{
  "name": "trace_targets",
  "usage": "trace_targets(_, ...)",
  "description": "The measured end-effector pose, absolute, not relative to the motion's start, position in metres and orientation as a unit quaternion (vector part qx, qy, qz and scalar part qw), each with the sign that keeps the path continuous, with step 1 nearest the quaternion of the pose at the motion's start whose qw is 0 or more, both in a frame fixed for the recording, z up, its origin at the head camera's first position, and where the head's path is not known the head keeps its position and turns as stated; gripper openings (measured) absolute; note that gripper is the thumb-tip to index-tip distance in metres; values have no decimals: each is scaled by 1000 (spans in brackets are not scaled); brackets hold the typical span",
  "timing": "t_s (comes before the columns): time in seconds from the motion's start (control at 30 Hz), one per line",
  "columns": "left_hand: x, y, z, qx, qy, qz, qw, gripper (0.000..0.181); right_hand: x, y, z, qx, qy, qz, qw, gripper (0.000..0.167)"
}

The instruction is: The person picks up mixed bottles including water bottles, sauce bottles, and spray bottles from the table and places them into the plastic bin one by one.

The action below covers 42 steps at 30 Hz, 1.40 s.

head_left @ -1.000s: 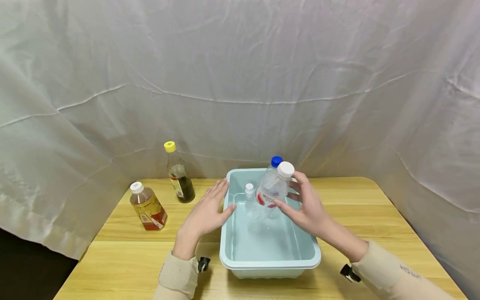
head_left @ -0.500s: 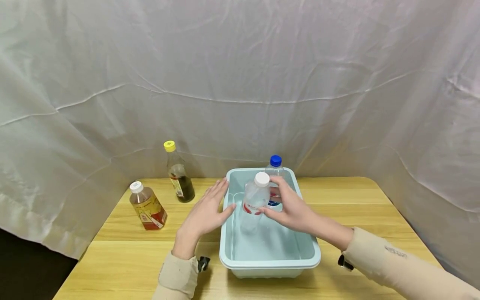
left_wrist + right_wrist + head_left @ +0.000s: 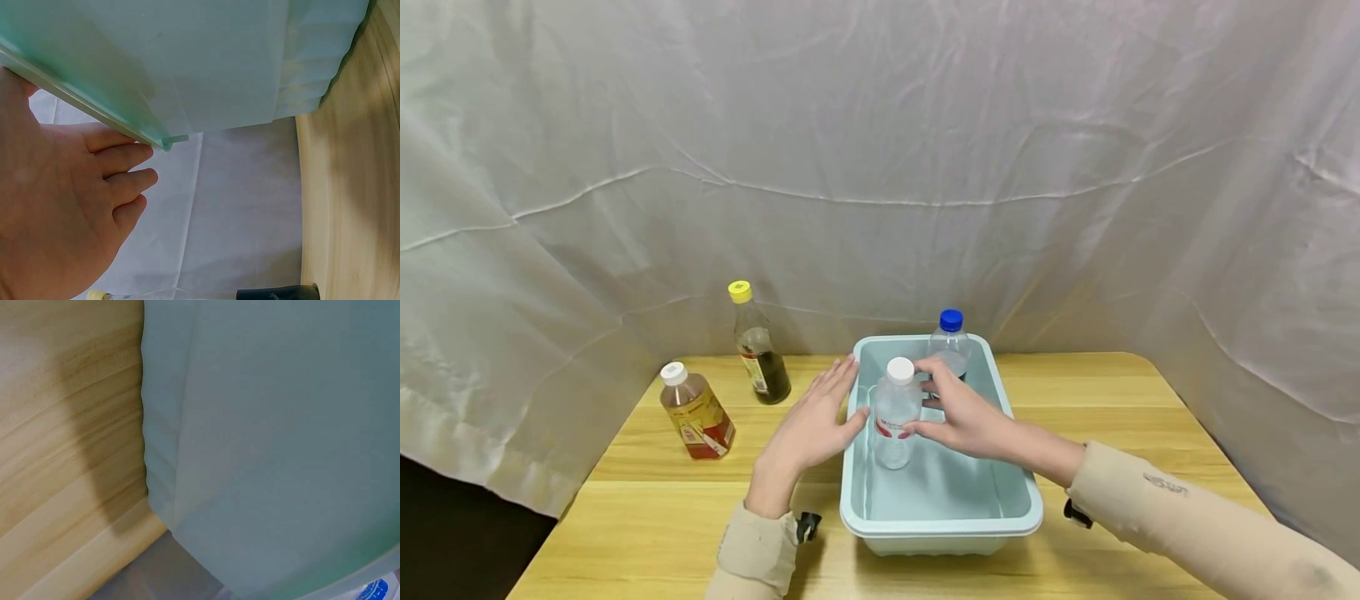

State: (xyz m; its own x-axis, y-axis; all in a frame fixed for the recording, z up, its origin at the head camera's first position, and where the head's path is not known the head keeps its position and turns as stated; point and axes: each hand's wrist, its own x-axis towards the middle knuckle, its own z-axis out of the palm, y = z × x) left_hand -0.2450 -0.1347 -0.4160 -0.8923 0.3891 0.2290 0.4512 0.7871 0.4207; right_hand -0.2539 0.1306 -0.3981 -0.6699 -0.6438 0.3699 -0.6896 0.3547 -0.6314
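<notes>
A clear plastic bottle [image 3: 893, 442] with a white cap and a red-and-white label stands upright inside the pale blue basin [image 3: 940, 528], near its left wall. My right hand [image 3: 966, 421] holds it from the right, thumb at the front and fingers mostly hidden at the side. Behind that hand a clear bottle [image 3: 950, 343] with a blue cap stands at the basin's back; its lower part is hidden. My left hand [image 3: 812, 425], fingers straight, rests on the basin's left rim. The left wrist view shows this hand [image 3: 75, 187] against the rim from outside.
Left of the basin stand a dark sauce bottle [image 3: 767, 375] with a yellow cap and a white-capped bottle [image 3: 702, 427] of reddish-brown liquid. The wooden table [image 3: 700, 533] carries everything, with a grey cloth [image 3: 880, 167] hanging behind it.
My right hand has carried the white-capped bottle left and down in the basin. A smaller white-capped bottle seen there a second ago is out of sight now. The left hand stays put.
</notes>
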Motion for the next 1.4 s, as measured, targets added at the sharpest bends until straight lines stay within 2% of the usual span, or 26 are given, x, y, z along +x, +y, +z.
trace_targets(0.27,-246,-134,-416,-226,-942,-237,68,76,-257,129,-398,380,-836,395,10,76)
trace_targets(0.97,-244,-135,-416,-223,-941,-247,65,77,-254,130,-395,352,-851,389,29,74)
trace_targets(1.13,-245,-135,-417,-223,-941,-246,67,77,-249,135,-390,368,-835,403,70,74)
trace_targets(1.4,-245,-136,-416,-223,-940,-248,64,77,-236,153,-380,389,-814,387,191,69)
